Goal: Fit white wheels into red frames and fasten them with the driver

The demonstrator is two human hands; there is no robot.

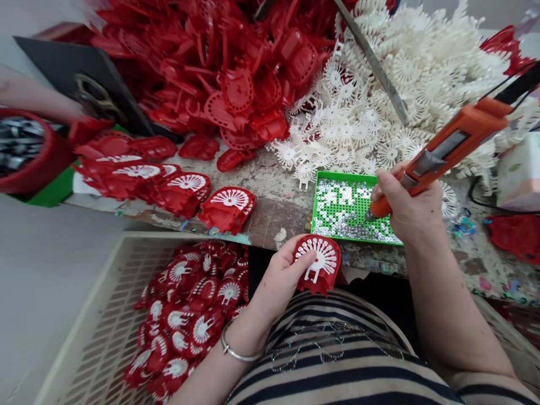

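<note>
My left hand (283, 274) grips a red plastic part with a white fan-shaped insert (323, 260), its thumb lying across the white piece. This part is held just below the table's front edge. In my right hand (415, 205) is an orange electric screwdriver (442, 149), tilted with its tip down. The tip reaches into a green perforated tray (314, 211) that holds many small silvery pieces, which look like screws or washers. Whether the tip has picked one up is too small to tell.
Red plastic parts (236, 90) and white fan pieces (346, 124) are heaped at the back. A row of red-and-white parts (230, 205) lies along the edge. Below stands a crate (99, 309) of such parts. Another person's arm (36, 93) is near a red bowl (50, 154).
</note>
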